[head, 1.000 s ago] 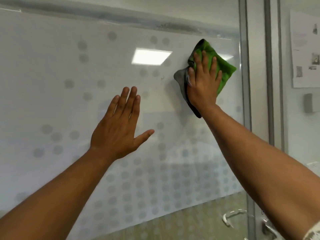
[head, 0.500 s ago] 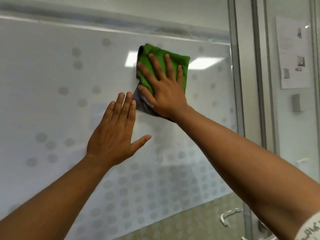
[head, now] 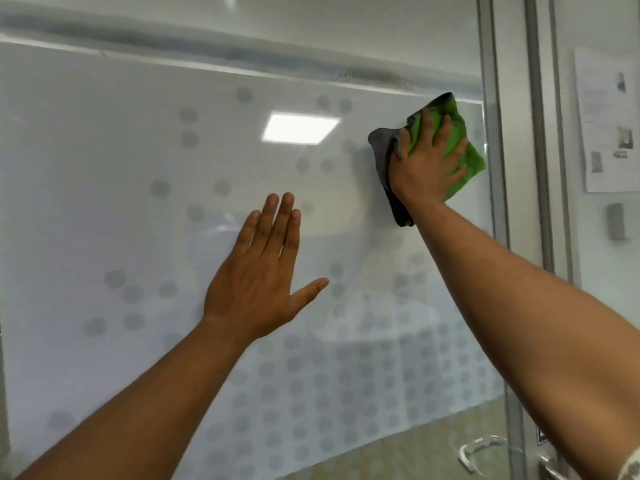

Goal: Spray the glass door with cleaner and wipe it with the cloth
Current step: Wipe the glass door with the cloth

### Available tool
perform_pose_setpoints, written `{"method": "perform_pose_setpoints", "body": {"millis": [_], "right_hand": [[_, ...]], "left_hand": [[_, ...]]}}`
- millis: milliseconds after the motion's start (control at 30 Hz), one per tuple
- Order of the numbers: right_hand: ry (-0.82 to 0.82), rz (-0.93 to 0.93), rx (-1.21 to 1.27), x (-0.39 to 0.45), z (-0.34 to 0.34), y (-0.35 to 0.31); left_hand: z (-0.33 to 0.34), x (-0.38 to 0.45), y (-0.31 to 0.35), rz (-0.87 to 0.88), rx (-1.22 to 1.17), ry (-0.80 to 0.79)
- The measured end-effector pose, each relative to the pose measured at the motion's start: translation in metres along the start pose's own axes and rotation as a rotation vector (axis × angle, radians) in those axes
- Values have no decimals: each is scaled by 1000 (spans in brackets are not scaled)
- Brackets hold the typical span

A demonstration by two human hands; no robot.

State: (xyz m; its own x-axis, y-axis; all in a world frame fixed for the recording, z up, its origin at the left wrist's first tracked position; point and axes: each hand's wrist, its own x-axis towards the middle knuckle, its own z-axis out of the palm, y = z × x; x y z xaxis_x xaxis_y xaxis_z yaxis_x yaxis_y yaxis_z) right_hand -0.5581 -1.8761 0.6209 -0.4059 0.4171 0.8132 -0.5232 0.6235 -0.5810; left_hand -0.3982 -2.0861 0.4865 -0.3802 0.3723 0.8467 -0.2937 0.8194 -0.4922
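The glass door (head: 138,202) fills most of the view, frosted with grey dots that grow denser toward the bottom. My right hand (head: 426,164) presses a green and grey cloth (head: 467,157) flat against the glass near its upper right corner, fingers spread over the cloth. My left hand (head: 259,282) lies flat on the glass at mid height, fingers straight and thumb out, holding nothing. No spray bottle is in view.
The door's metal frame (head: 495,168) runs vertically just right of the cloth. A metal door handle (head: 485,448) sits at the bottom right. On the wall beyond hang a paper notice (head: 606,119) and a small grey box (head: 618,221).
My right hand has swept the cloth from the middle of the glass back to the right, close to the frame. My left hand has stayed flat on the glass.
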Motion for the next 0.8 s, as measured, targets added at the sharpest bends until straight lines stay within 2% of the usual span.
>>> {"method": "perform_pose_setpoints", "body": {"millis": [100, 167, 433, 600, 667, 800], "right_hand": [[-36, 20, 48, 9, -4, -17], [-67, -37, 44, 18, -8, -32], [-112, -466, 25, -20, -2, -102], [-98, -690, -10, -39, 2, -86], [-75, -663, -29, -28, 3, -69], [-49, -410, 3, -29, 5, -57]], "left_hand": [[2, 1, 0, -4, -1, -1], [3, 1, 1, -2, 1, -11], [5, 1, 1, -16, -17, -9], [4, 1, 1, -14, -21, 1], [3, 0, 0, -6, -20, 0], [3, 0, 1, 1, -19, -5]]}}
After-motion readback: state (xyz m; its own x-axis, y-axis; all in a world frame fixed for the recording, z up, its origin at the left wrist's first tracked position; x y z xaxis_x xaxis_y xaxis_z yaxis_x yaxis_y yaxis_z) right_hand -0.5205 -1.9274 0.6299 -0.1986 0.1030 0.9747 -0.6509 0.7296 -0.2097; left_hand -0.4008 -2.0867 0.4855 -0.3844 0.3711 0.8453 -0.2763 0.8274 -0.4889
